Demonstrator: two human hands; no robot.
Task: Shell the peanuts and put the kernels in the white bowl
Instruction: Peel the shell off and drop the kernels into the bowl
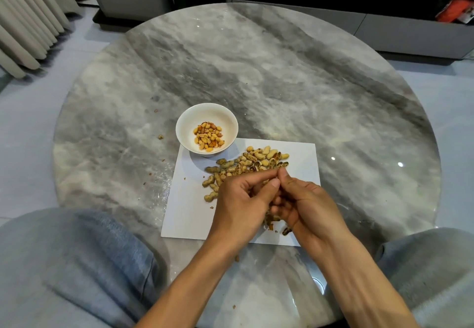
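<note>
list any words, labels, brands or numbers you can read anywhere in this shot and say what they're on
None can be read.
White sheet of paper under the peanuts: blank where it shows.
White bowl: plain, no mark visible.
Orange package on the shelf at top right: carries some print, too small and blurred to read.
Left hand and right hand cover part of the sheet; nothing can be told there.

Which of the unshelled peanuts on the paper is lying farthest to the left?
The peanut at the pile's left edge, just below and left of the darker one; every other pod, including the one nearer the left hand, sits further right.
</note>
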